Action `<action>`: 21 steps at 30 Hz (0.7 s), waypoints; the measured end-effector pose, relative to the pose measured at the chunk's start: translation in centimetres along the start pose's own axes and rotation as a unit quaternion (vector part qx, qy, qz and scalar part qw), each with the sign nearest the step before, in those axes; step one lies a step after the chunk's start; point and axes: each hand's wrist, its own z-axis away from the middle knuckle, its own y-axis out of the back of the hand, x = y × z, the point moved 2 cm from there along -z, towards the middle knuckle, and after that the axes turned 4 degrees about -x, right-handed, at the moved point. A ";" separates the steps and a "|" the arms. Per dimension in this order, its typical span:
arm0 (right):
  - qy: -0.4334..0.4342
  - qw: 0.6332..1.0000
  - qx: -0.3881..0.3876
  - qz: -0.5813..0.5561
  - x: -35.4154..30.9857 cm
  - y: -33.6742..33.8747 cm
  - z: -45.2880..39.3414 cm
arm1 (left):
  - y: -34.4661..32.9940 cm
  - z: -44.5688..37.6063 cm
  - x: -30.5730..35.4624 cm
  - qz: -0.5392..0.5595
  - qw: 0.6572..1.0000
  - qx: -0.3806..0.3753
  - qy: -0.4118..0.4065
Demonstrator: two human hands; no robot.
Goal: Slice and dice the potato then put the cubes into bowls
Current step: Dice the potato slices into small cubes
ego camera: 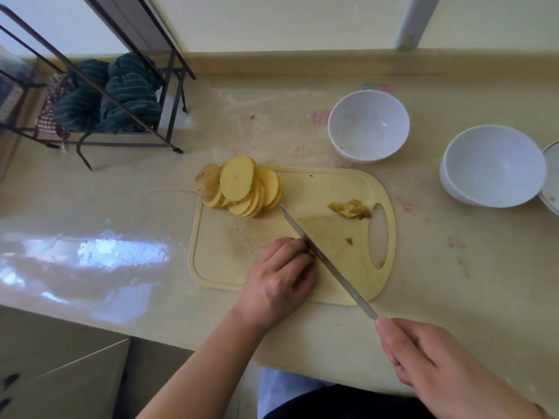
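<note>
My right hand (429,367) is closest to me, at the bottom right. Its fingers are curled tight around the handle of a knife (326,261). I can't see the handle, because my hand hides it. The long blade runs up and to the left across the cutting board (348,189), and its tip ends just beside the pile of potato slices (242,186).

My left hand (281,276) is on the near part of the board, right next to the blade. Its fingers are curled down over a small yellow bit of potato (313,254). I can only see a tiny edge of that bit, so I can't tell its shape.

The board is pale yellow and lies flat on the counter (453,267). It has a long hole for a handle on the right side. Near that hole sits a little heap of potato scraps (351,210).

At the far left corner of the board, the round slices lean on each other like fallen cards. One end piece has brown skin on it.

Farther back on the right are two white bowls. The left bowl (368,126) is just past the board. The right bowl (493,166) is well apart from the board.

Far back on the left, a dark metal rack (127,86) holds green striped cloths (121,92).
</note>
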 end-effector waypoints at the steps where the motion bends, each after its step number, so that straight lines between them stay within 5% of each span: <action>1: -0.004 1.000 -0.001 0.005 0.1 0.0 0.2 | 0.0 0.0 0.0 0.000 1.000 -0.001 0.000; 21: -0.019 0.999 0.022 0.029 0.0 0.6 -0.6 | -0.1 0.2 -0.1 0.000 1.000 0.010 -0.002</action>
